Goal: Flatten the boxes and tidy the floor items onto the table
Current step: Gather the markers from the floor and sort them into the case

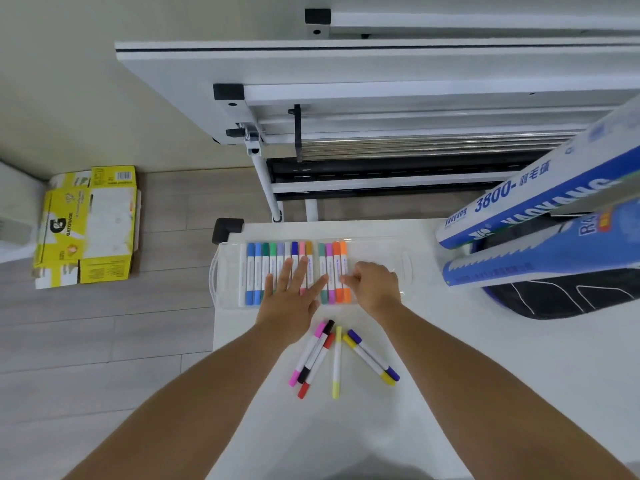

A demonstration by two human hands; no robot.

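Note:
A clear plastic marker case lies on the white table, holding a row of coloured markers. My left hand rests flat on the markers in the case, fingers spread. My right hand is curled, its fingertips pinching at the orange marker at the right end of the row. Several loose markers lie on the table just in front of the case. A flattened yellow Gatorade box lies on the wooden floor at the left.
Blue-and-white long boxes are stacked at the table's right, above a dark racket bag. Beyond the table stands a white folded table frame. A black corner guard caps the table's far left corner.

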